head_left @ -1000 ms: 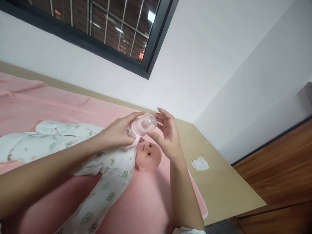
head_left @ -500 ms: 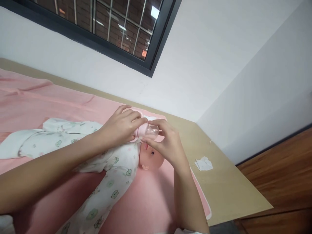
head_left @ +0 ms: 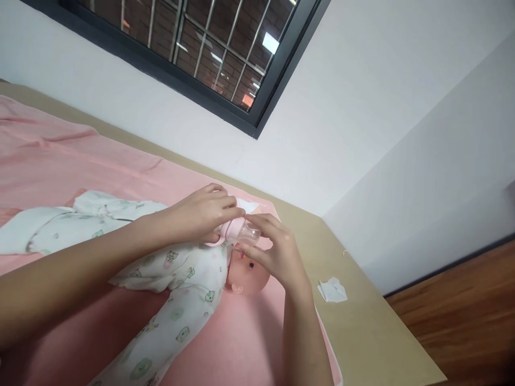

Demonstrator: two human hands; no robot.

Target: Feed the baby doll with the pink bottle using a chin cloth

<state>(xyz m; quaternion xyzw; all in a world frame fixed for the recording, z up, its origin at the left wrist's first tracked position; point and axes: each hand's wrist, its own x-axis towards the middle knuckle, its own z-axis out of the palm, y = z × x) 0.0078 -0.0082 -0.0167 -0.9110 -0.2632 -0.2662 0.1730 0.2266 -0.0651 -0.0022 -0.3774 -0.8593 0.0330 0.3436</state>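
A baby bottle with a pink collar and handles [head_left: 232, 228] lies tilted sideways above a baby doll's head [head_left: 249, 273]. My left hand [head_left: 211, 212] wraps round the bottle's body, which its fingers mostly hide. At the bottle's other end is a clear cap [head_left: 250, 234], with the thumb and fingers of my right hand [head_left: 277, 244] closed on it from the right. The doll lies on its back in a white printed suit [head_left: 197, 279]. Part of its face is hidden behind the bottle and my right hand.
A pink blanket [head_left: 225, 343] under the doll covers much of the tan table [head_left: 362, 332]. A folded white tissue [head_left: 333, 290] lies to the right. Behind the table rises a white wall with a dark-framed barred window [head_left: 257, 115]. Wood panelling [head_left: 462, 300] stands beyond the right edge.
The view has shifted a little, so the whole scene sits differently in the picture. Both hands stay on the bottle and cap, and the cap remains against the collar.
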